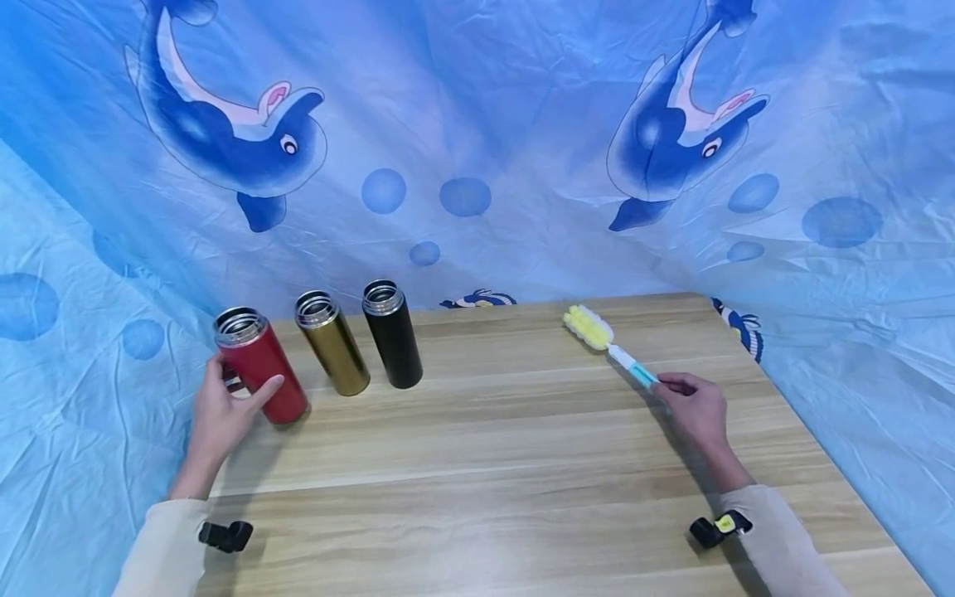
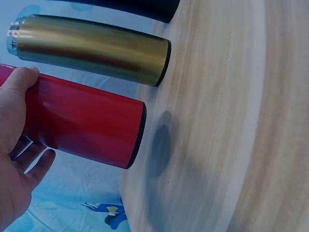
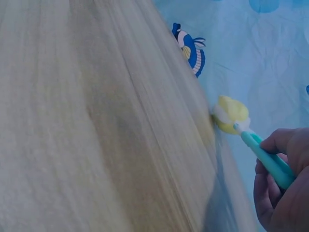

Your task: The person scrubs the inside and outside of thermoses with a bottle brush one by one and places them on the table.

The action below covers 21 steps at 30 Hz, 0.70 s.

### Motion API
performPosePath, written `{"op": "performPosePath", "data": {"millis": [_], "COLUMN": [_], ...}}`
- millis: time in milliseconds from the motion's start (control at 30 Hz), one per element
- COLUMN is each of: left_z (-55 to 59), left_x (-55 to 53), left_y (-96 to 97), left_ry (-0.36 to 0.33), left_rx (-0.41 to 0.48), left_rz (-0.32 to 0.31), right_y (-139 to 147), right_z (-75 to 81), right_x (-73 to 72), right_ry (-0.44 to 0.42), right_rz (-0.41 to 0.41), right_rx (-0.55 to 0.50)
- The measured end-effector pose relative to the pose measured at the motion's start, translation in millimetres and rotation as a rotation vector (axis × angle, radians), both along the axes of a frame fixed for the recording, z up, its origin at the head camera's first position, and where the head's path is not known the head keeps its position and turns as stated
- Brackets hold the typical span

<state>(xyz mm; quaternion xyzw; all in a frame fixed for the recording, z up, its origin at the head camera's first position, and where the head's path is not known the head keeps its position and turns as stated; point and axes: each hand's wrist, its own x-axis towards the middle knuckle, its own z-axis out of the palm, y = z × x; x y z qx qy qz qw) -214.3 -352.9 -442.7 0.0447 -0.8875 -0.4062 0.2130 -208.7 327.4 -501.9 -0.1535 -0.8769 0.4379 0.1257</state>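
My left hand (image 1: 224,419) grips a red thermos bottle (image 1: 263,365) with no lid, thumb on one side and fingers round the other. In the left wrist view the red bottle's dark base hangs over its shadow on the wood. Just right of it stand a gold bottle (image 1: 333,344) and a black bottle (image 1: 393,336), both with bare steel mouths. At the right, my right hand (image 1: 694,410) holds a bottle brush by its teal and white handle (image 3: 268,162). The brush's yellow and white sponge head (image 1: 589,327) points away toward the table's back edge.
A wood-grain table (image 1: 477,481) lies under everything. Blue cloth (image 1: 537,108) printed with dolphins and bubbles hangs behind it and at both sides. Each sleeve carries a small black wrist camera, the left one (image 1: 226,536) and the right one (image 1: 719,528).
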Motion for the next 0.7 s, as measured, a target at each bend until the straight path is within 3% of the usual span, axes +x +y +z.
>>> {"op": "performPosePath", "data": {"millis": [433, 700], "left_z": [9.1, 19.0], "left_x": [39.8, 55.9], "left_y": [14.1, 31.1], "left_ry": [0.072, 0.13], "left_rx": [-0.025, -0.074], "left_rz": [0.002, -0.053], "right_y": [1.8, -2.3], "right_z": [18.4, 35.6], "right_x": [-2.3, -1.8], "right_ry": [0.088, 0.18], "right_rz": [-0.065, -0.143], "right_rx": [-0.102, -0.172]}}
